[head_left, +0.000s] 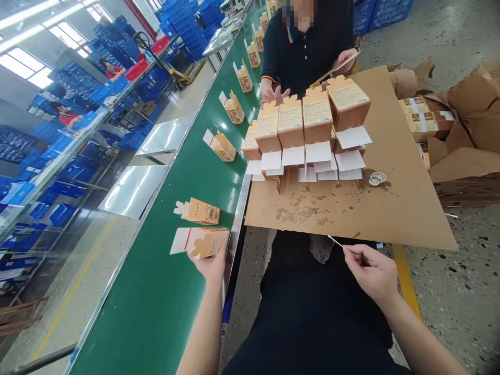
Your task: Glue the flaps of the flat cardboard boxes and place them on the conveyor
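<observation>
My left hand (213, 265) grips a small brown carton (209, 244) with its white flap sticking out to the left, over the green conveyor belt (156, 291). Just beyond it another carton (203, 211) lies on the belt with its flaps open. Between the thumb and fingers of my right hand (373, 271) is a thin cotton swab (335, 240), its white tip pointing left by the cardboard edge. Stacked open cartons (291, 122) stand on the cardboard sheet (398, 213), white flaps towards me. A small clear dish (377, 179) sits there, with wet spots around it.
Across the cardboard a co-worker in a dark shirt (308, 57) holds a flat piece of card. More cartons (230, 107) line the belt further off. At the right stands a big box with brown paper (469, 135). Blue crates (179, 26) and other workers are at the far left.
</observation>
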`<state>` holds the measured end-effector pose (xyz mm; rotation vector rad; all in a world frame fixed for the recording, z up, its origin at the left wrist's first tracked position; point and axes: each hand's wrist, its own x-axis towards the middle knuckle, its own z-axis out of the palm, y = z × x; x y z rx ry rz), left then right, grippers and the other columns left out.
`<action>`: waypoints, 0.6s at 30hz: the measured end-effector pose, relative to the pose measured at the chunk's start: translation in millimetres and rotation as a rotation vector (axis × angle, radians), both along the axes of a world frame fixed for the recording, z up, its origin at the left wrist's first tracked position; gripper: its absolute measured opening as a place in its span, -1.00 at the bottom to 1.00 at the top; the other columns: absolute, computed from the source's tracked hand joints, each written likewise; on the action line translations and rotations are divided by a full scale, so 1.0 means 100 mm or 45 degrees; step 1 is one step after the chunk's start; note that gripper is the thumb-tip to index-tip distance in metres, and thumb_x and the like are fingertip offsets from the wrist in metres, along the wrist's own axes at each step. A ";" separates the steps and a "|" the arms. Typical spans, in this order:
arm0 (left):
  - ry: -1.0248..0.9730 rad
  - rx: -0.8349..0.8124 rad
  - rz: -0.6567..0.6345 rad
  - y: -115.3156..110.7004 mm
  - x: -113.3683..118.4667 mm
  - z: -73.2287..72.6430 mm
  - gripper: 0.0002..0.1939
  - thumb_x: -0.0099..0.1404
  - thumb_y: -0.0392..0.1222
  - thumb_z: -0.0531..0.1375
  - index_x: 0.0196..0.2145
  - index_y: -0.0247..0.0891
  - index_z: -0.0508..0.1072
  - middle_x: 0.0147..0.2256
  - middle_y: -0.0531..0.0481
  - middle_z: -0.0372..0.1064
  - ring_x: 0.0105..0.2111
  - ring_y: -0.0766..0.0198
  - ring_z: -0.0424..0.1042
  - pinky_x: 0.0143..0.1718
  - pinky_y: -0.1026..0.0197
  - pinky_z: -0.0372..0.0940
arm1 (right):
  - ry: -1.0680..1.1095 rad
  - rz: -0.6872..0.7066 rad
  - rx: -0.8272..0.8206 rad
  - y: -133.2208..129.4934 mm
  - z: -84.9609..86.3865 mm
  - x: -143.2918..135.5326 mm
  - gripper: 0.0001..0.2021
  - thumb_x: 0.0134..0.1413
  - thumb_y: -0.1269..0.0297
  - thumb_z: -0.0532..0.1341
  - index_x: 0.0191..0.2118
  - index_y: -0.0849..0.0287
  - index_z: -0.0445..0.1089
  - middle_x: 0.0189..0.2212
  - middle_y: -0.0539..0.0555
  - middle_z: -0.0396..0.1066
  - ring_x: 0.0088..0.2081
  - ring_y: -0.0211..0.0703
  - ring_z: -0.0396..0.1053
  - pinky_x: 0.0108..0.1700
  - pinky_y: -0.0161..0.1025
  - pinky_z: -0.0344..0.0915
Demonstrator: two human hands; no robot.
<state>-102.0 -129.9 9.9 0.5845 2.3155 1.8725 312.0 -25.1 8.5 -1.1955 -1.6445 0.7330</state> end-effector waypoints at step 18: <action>0.667 0.427 0.220 0.65 -0.18 0.89 -0.65 0.23 0.08 0.23 -0.12 -0.03 0.23 -0.16 0.01 0.24 -0.12 0.01 0.45 0.20 -0.21 0.44 | 0.038 -0.206 -0.067 0.24 0.00 0.25 -0.56 0.38 -0.17 0.40 -0.37 0.09 0.66 -0.58 0.05 0.52 -0.60 -0.18 0.45 -0.52 -0.31 0.45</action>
